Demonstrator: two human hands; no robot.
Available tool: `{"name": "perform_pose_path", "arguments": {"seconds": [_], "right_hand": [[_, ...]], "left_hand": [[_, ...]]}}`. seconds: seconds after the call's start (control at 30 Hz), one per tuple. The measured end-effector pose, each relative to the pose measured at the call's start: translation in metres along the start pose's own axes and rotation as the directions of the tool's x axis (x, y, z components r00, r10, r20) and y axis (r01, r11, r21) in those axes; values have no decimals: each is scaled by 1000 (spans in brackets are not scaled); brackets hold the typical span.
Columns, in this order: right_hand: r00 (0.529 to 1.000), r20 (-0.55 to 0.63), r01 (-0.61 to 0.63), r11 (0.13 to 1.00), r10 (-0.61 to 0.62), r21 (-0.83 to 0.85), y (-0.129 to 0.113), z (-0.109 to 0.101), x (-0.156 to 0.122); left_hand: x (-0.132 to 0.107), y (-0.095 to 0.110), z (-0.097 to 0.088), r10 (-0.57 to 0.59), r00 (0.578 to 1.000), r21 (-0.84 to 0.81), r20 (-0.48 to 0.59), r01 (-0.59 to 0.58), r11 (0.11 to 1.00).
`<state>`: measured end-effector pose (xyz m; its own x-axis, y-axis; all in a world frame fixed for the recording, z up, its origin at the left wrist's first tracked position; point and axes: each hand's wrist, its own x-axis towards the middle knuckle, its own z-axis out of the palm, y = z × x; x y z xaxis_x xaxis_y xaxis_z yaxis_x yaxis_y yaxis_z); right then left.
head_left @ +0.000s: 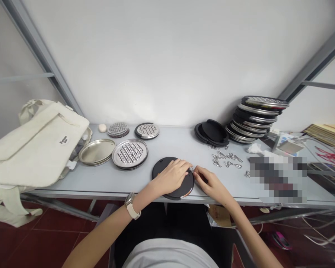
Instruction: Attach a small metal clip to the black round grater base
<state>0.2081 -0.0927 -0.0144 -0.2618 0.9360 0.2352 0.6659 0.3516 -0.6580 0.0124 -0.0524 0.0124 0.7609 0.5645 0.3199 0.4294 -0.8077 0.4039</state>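
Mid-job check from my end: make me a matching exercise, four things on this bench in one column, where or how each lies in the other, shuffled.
Things
1. Bag
2. Black disc
3. Small metal pieces
4. Tall stack of discs

Places or states
A. Lying loose and scattered, to the right of the right hand
B. Piled up near the wall, on the right
C. Cream-coloured, at the far left
D. Flat beneath the left hand

Right pairs: 1-C, 2-D, 3-A, 4-B
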Motion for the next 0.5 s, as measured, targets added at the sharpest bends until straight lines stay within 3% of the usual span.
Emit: {"name": "perform_pose_path", "arguments": {"seconds": [0.5], "right_hand": [[999, 6, -47, 997, 46, 57, 0, -3, 0]], "left_hand": [[0, 0, 0, 9, 1000, 35, 3, -9, 999]]}}
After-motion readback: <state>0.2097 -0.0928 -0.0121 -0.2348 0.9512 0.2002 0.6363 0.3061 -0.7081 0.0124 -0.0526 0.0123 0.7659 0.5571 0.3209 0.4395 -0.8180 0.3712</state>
